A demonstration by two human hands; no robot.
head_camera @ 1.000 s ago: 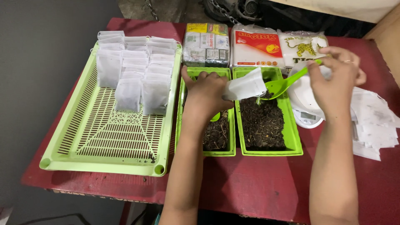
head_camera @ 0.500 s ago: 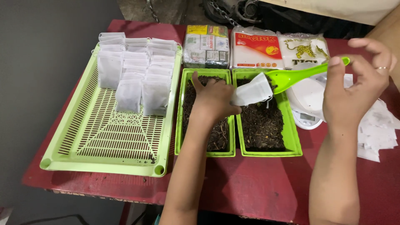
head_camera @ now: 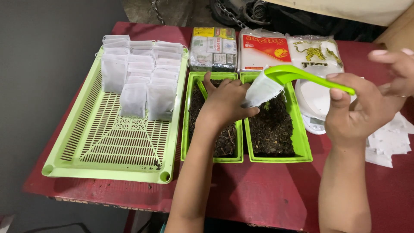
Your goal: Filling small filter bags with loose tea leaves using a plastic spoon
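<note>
Head view: left hand (head_camera: 226,101) over left green trough (head_camera: 212,151), grip pinching small white pouch (head_camera: 261,89) open. Right hand (head_camera: 360,108) closed on handle of green scoop (head_camera: 302,75). Scoop bowl now tipped into pouch mouth; half second ago just beside it. Pouch above right green trough (head_camera: 276,155) on red desk (head_camera: 267,194).

The scoop (head_camera: 302,75) tips into the white pouch (head_camera: 262,89), and its bowl blocks the pouch's mouth, so what is inside cannot be told. The left hand (head_camera: 226,101) covers part of the left tub (head_camera: 186,125). The right hand (head_camera: 366,101) hides most of the scale (head_camera: 312,101). The paper pile (head_camera: 390,140) runs off the right edge.
</note>
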